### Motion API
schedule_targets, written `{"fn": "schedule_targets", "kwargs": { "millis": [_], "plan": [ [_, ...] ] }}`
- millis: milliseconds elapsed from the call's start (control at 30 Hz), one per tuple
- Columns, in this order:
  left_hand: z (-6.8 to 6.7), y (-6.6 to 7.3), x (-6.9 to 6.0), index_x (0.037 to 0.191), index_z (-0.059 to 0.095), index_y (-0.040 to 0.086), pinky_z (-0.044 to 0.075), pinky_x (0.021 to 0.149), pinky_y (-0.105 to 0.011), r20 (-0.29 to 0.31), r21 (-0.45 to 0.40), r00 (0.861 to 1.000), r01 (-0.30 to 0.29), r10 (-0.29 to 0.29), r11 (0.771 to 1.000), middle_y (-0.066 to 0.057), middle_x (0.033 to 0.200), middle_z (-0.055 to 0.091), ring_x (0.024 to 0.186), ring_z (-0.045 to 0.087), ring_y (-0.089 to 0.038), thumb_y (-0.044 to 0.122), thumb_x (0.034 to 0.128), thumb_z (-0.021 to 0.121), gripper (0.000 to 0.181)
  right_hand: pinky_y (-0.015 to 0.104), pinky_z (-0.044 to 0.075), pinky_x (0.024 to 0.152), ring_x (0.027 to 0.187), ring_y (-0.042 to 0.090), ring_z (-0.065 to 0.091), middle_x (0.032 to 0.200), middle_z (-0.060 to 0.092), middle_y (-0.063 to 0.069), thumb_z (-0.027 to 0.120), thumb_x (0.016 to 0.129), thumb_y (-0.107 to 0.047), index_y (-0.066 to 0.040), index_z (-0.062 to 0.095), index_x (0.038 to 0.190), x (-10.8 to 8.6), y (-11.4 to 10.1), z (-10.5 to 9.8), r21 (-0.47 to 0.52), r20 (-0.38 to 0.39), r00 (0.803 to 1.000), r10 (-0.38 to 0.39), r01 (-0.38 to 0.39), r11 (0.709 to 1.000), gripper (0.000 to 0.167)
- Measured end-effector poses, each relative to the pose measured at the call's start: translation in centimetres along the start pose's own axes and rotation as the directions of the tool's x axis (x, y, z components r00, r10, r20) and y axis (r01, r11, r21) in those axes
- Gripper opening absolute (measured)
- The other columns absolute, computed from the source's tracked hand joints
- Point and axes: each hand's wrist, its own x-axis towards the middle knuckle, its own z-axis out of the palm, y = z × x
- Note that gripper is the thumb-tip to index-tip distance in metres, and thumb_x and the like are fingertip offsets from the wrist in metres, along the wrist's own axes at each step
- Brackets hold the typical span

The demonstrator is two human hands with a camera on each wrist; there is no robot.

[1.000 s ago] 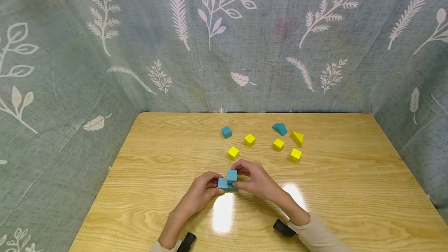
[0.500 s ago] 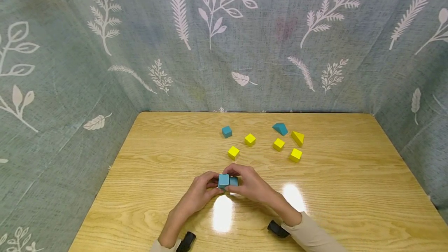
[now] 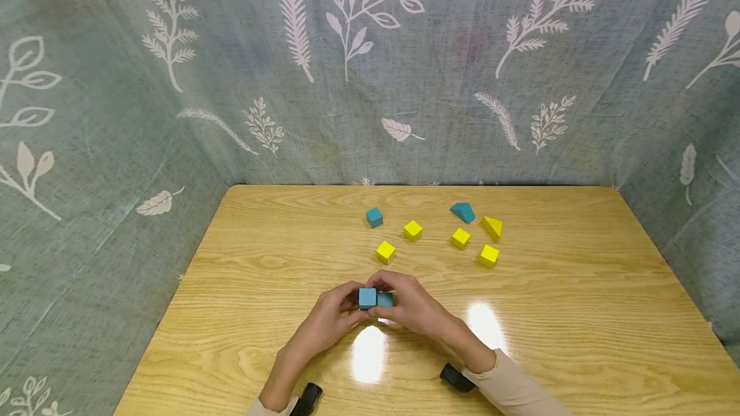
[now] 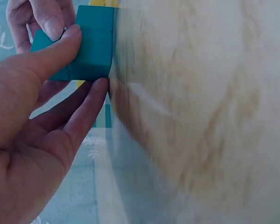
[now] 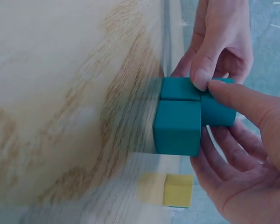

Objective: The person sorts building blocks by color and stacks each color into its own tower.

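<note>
Two blue cubes stand side by side on the table. A third, the upper blue cube [image 3: 367,298], sits on the left one, leaving the right lower cube [image 3: 385,300] uncovered beside it. My right hand [image 3: 412,300] pinches the upper cube between thumb and fingers. From the other side my left hand [image 3: 325,318] pinches the left lower cube [image 4: 94,53], mostly hidden from above. In the right wrist view, both thumbs meet near the seam between the upper cube [image 5: 219,112] and the left lower cube [image 5: 179,87]; the right lower cube [image 5: 177,128] is untouched.
Farther back on the wooden table [image 3: 277,242] lie several yellow cubes [image 3: 385,252], a lone blue cube [image 3: 374,217], a blue triangular block [image 3: 463,212] and a yellow triangular block [image 3: 492,228]. A patterned cloth [image 3: 324,114] hangs behind the table.
My right hand has carried the upper blue cube left, from above the right lower cube onto the left one. My left hand has stayed in place.
</note>
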Motion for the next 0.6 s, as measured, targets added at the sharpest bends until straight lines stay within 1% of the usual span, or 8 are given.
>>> {"fn": "schedule_targets", "kwargs": {
  "millis": [167,333,467,533,600],
  "plan": [
    [0.0,0.1,0.1,0.120,0.066,0.002,0.059,0.087,-0.027,-0.011,0.022,1.000,-0.027,0.027,0.999,-0.011,0.116,0.070,0.106,0.070,-0.026,0.001,0.0898,0.076,0.032,0.034,0.056,0.095,0.108,0.013,0.066,0.114,0.068,-0.003,0.081,0.090,-0.009,-0.011,0.065,0.118,0.1,-0.1,-0.1,0.000,0.010,1.000,-0.009,0.009,1.000,0.033],
    [-0.1,0.2,0.1,0.117,0.067,-0.001,0.060,0.087,-0.028,-0.025,0.042,0.999,-0.043,0.044,0.998,-0.013,0.114,0.071,0.103,0.071,-0.028,0.000,0.0891,0.077,0.030,0.036,0.056,0.096,0.109,0.013,0.065,0.116,0.068,-0.002,0.081,0.090,-0.013,-0.011,0.065,0.120,0.2,0.0,-0.6,0.000,0.050,0.998,-0.043,0.043,0.999,0.034],
    [-0.1,0.4,0.1,0.118,0.067,-0.001,0.060,0.087,-0.028,-0.019,0.036,0.999,-0.033,0.034,0.999,-0.013,0.114,0.071,0.102,0.071,-0.027,0.000,0.0899,0.076,0.030,0.038,0.054,0.099,0.113,0.016,0.063,0.120,0.067,-0.001,0.080,0.092,-0.020,-0.011,0.065,0.123,0.2,0.0,-1.5,-0.011,0.076,0.996,-0.051,0.052,0.999,0.036],
    [-0.1,0.5,0.1,0.118,0.067,0.000,0.059,0.088,-0.028,-0.014,0.030,1.000,-0.017,0.018,0.999,-0.011,0.114,0.071,0.102,0.071,-0.026,0.001,0.0903,0.076,0.029,0.040,0.053,0.101,0.115,0.019,0.063,0.122,0.067,0.003,0.076,0.096,-0.023,-0.008,0.065,0.125,0.3,0.0,-2.0,-0.023,0.073,0.996,-0.054,0.056,0.998,0.035],
    [-0.1,0.6,0.1,0.119,0.068,0.002,0.059,0.089,-0.028,-0.011,0.020,1.000,0.011,-0.011,1.000,-0.009,0.113,0.071,0.103,0.071,-0.024,0.001,0.0902,0.077,0.030,0.042,0.053,0.101,0.115,0.022,0.064,0.122,0.068,0.007,0.070,0.100,-0.026,-0.005,0.065,0.125,0.5,0.0,-2.4,-0.038,0.062,0.996,-0.062,0.065,0.997,0.033]
  ]
}}
